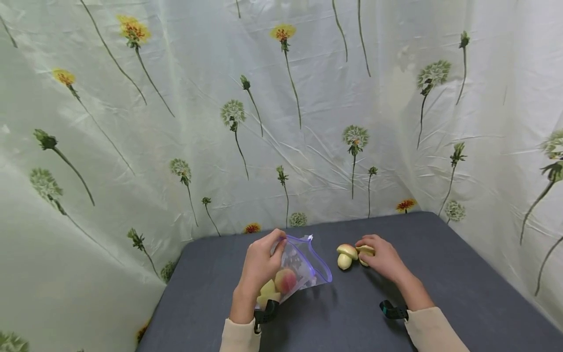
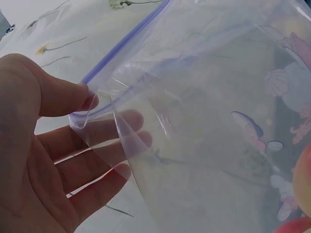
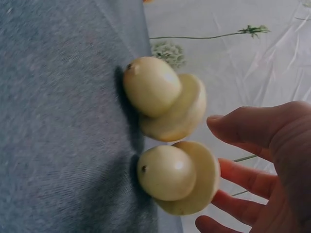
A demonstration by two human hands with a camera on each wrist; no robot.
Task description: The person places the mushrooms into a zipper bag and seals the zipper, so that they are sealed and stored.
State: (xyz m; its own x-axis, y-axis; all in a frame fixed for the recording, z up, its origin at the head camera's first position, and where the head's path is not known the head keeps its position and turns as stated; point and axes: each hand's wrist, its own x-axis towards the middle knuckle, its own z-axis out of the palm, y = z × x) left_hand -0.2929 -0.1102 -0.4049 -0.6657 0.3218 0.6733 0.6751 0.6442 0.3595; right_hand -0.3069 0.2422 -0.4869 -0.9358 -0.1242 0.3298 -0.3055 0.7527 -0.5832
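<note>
Head view shows, nearest, two beige sleeves point(image 1: 239, 337) with a dark device point(image 1: 266, 313) at each wrist, then the left hand point(image 1: 262, 259) pinching the rim of a clear zip bag point(image 1: 295, 255), its purple-edged mouth gaping to the right. Inside the bag lie a red-and-yellow fruit point(image 1: 286, 280) and a pale yellow piece point(image 1: 267, 289). Left wrist view adds three fingers spread behind the film and the pink shell prints in detail. Farther off, the right hand point(image 1: 384, 256) reaches over the right-hand mushroom point(image 1: 366, 250), which lies just beside the other mushroom point(image 1: 345, 261). Right wrist view alone reveals its thumb standing apart from the cap, fingers loosely bent at the cap's rim, nothing grasped, and a dark dot on each stem end. Grey tabletop point(image 1: 334, 318) stretches between bag and mushrooms and on to the right edge, well apart from that hand; behind the far edge hangs a flower-printed curtain point(image 1: 316, 171).
</note>
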